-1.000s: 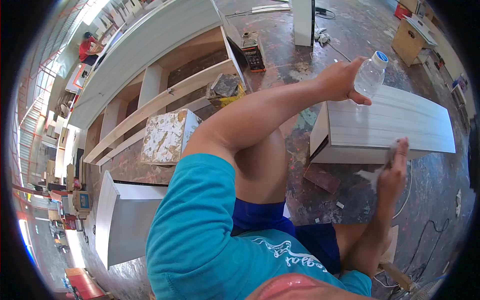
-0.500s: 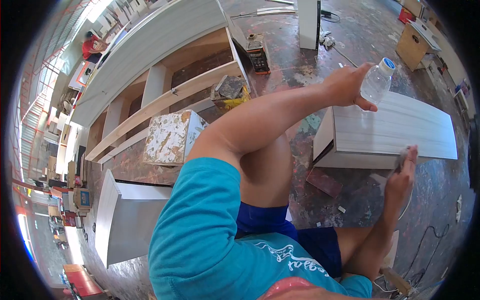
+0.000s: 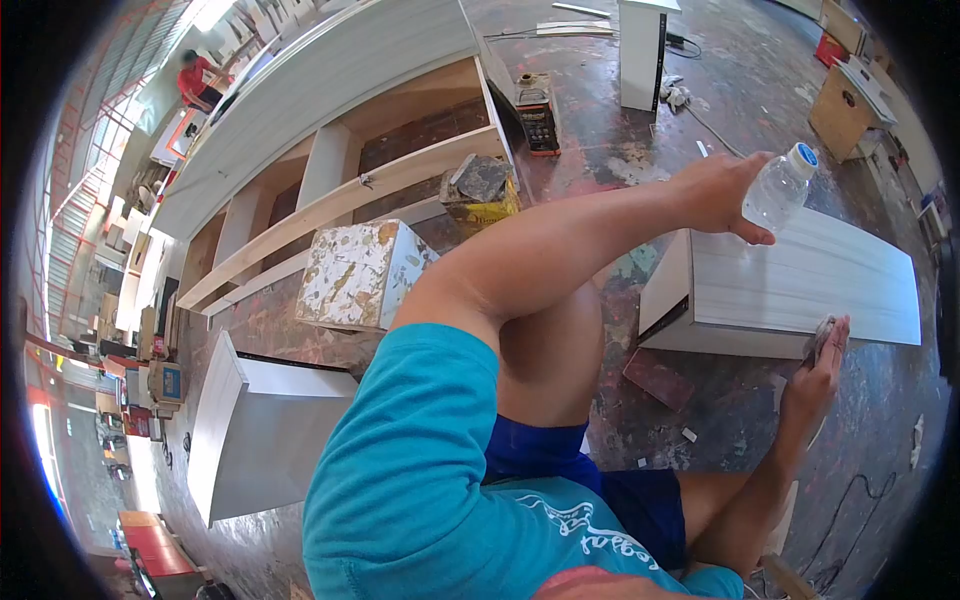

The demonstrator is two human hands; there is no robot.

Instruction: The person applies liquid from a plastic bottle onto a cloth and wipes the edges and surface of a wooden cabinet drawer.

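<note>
My left hand [image 3: 725, 198] is wrapped round a clear plastic bottle [image 3: 775, 197] with a blue and white cap. The bottle is tilted over the far part of a white wood-grain box [image 3: 820, 285] on the floor. Against the near long edge of this box, my right hand [image 3: 822, 365] presses a small greyish rag [image 3: 823, 332] under its fingers. A dark red block [image 3: 658, 380] lies on the floor beside the box's near left corner.
A long cabinet frame [image 3: 330, 110] extends across the upper left, near a paint-spotted box [image 3: 350, 275], a topped container [image 3: 480, 195] and a metal can [image 3: 537, 115]. Another white panel piece [image 3: 275, 430] stands lower left. A person in red [image 3: 200, 78] is far off. Cables [image 3: 850, 500] lie lower right.
The view has shifted, so most things appear lower and farther right. My right hand has moved slightly along the box's near edge. The bottle remains in my left hand.
</note>
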